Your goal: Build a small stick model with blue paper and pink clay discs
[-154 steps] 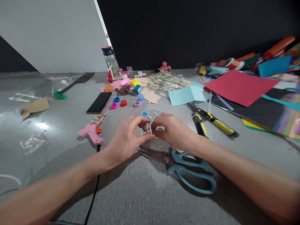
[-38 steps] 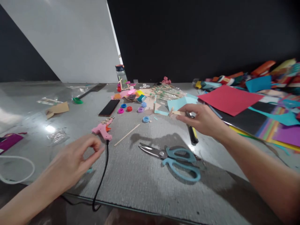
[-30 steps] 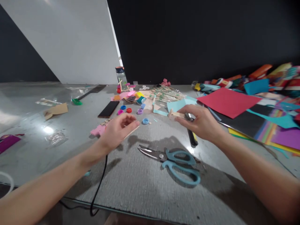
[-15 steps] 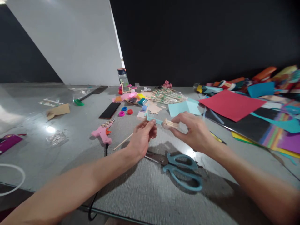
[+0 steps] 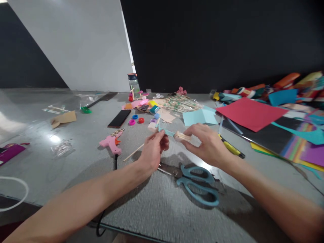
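My left hand is closed in a pinch on a light blue paper strip. The strip runs from its fingers towards a small bundle of short wooden sticks. Thumb and fingers of my right hand grip that bundle from the right side. Whether the strip is fixed to the bundle I cannot tell. Below both hands lie scissors with blue handles, their blades partly under my left hand. A thin wooden stick rests on the table to the left of my left hand.
A pink glue gun and a black phone lie to the left. Bottle caps and packed sticks are further back. On the right are a yellow cutter, red paper and light blue paper.
My right hand has shifted slightly left and down with the stick bundle, and more of the yellow cutter shows. My left hand keeps its pinch on the strip.
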A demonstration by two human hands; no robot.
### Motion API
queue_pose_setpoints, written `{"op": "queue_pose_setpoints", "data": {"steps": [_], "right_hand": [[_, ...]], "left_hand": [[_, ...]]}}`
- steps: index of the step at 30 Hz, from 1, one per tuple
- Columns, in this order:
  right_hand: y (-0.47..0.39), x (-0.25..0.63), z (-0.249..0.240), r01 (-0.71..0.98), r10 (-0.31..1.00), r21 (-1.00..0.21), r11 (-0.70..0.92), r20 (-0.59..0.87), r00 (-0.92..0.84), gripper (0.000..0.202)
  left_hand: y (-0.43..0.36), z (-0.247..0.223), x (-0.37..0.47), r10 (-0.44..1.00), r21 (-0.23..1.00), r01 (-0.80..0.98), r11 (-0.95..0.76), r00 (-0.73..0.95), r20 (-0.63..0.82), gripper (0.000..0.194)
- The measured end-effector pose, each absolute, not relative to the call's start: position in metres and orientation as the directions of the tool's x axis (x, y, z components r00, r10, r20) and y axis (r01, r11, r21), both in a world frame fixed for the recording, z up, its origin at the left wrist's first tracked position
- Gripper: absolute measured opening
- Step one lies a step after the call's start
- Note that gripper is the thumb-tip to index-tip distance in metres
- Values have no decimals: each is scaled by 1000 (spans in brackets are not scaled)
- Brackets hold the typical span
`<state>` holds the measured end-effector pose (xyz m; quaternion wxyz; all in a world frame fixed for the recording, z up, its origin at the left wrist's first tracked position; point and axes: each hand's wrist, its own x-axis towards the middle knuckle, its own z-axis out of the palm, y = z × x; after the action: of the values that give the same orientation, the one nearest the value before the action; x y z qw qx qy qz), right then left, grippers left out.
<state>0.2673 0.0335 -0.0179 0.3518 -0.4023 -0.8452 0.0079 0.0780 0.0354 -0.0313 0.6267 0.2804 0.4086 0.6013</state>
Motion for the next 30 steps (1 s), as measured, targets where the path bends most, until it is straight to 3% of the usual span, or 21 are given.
{"op": "queue_pose_setpoints", "data": {"steps": [5, 12, 21, 25, 30], "right_hand": [[42, 275, -23, 666, 769, -416, 619, 496, -404, 11], [67, 298, -39, 674, 801, -435, 597, 365, -474, 13], [74, 304, -48, 737, 829, -382, 558, 285, -480, 13], [72, 308, -37, 754, 862, -426, 499, 329, -385, 16], [65, 315, -15, 776, 887, -479, 411, 405, -220, 23]], "left_hand": [[34, -34, 75, 969, 867, -436, 241, 60, -239, 28], [9, -26, 55, 872, 919, -91, 384, 362, -328, 23], [15, -18, 19, 956, 986, 76, 149, 245, -163, 21], [24, -17, 1, 987, 987, 160, -14, 159, -12, 18], [32, -18, -14, 983, 933, 317, -172, 123, 140, 32]]}}
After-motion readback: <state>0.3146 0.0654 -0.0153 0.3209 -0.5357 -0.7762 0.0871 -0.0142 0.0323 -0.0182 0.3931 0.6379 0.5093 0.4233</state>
